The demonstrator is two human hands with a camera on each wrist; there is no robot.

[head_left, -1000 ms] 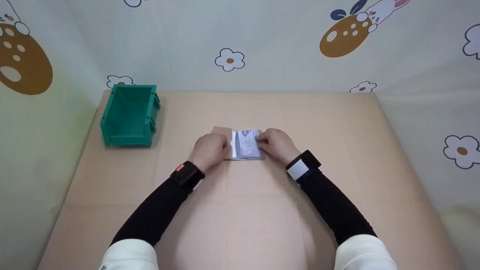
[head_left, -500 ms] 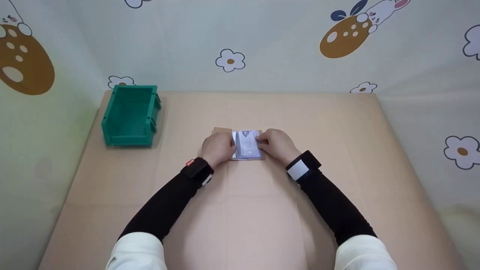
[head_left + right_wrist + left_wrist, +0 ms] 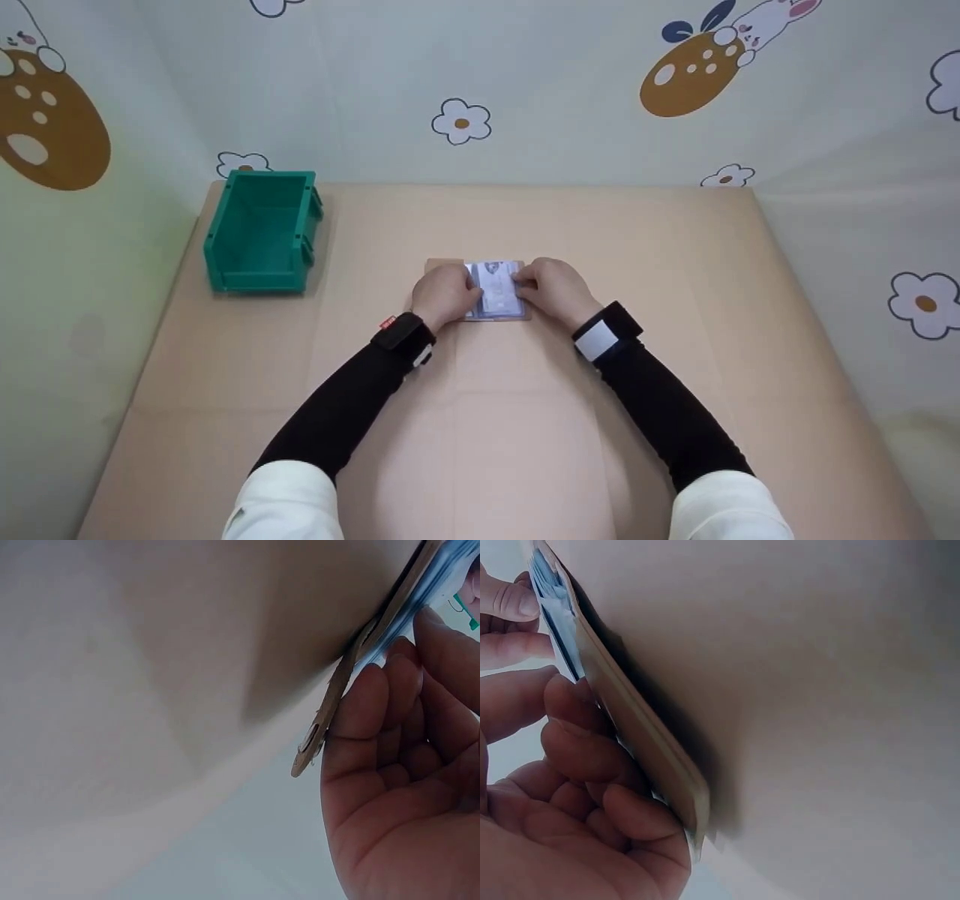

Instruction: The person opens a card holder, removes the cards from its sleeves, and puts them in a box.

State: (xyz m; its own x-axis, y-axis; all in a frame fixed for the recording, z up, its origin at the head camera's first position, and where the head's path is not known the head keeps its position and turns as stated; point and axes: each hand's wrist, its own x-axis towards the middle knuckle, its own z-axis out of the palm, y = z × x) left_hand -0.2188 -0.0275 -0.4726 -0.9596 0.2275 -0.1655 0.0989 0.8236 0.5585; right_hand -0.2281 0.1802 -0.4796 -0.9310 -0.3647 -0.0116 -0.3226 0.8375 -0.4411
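A tan card holder (image 3: 445, 263) lies open on the table, its clear plastic sleeves (image 3: 499, 289) showing a pale printed card. My left hand (image 3: 441, 294) is over the left part, thumb and forefinger at the sleeves' inner side; its other fingers curl against the tan cover (image 3: 649, 731) in the left wrist view. At the opposite edge, my right hand (image 3: 556, 292) pinches the sleeves between thumb and fingers. The right wrist view shows a strap with a metal snap (image 3: 309, 738) sticking out beside those fingers. Part of the left cover is hidden under my left hand.
A green plastic bin (image 3: 255, 283) stands at the table's back left corner. The table (image 3: 525, 435) has a tan covering, and patterned cloth walls (image 3: 562, 90) rise along its back and sides.
My left hand has slid rightward from the left cover onto the sleeves, closer to my right hand. The right hand has stayed at the right edge.
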